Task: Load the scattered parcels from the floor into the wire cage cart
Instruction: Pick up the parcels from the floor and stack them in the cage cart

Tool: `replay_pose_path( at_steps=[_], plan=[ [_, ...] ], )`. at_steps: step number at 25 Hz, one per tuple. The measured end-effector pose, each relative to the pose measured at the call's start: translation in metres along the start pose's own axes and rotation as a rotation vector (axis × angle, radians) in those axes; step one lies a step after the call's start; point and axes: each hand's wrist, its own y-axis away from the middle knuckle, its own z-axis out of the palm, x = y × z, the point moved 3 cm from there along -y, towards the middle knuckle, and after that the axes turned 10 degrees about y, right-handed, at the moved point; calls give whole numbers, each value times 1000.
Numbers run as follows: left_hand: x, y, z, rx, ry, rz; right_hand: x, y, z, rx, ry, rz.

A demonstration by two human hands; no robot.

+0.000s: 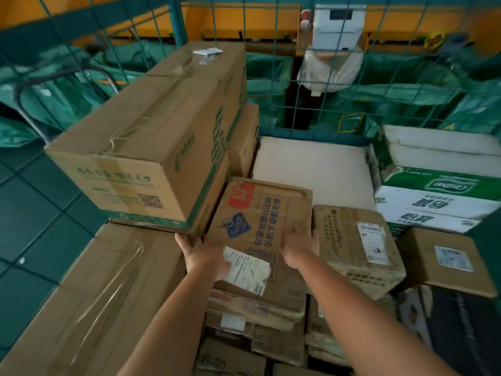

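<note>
A worn brown cardboard parcel (260, 221) with a red logo, a blue Sam's mark and a white shipping label lies on top of other boxes in the middle of the green wire cage cart (273, 85). My left hand (206, 253) rests on its near left part, by the label, fingers spread. My right hand (298, 246) lies on its right edge, with the fingers bent over that side. A big brown box (151, 142) with green print stands stacked to the left, a taped carton (355, 248) right beside it on the right.
A pale flat sheet (311, 169) covers the cart's back middle. White and green cartons (439, 191) are stacked at the right, a small brown box (450, 261) below them. A long flat carton (89, 299) lies at the near left. Green sacks (54, 99) hang behind the mesh.
</note>
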Motion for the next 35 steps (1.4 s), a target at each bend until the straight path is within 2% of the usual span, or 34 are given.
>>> replay_pose_path(
  at_steps=[5,10,14,18,24,28,35],
  plan=[
    [-13,15,-37,111,216,103,-2,44,-45,22,-286,-91],
    [-33,58,-82,192,368,185,4,111,-94,174,-477,-87],
    [-42,115,-113,309,415,142,13,152,-116,265,-595,-96],
    [-49,163,-113,397,564,23,29,187,-120,303,-619,-159],
    [-49,233,-74,445,772,-48,38,227,-98,278,-636,-285],
    [-58,284,-29,518,870,-137,16,251,-64,181,-699,-366],
    [-124,418,81,570,979,-506,-87,314,15,-45,-585,-587]
  ],
)
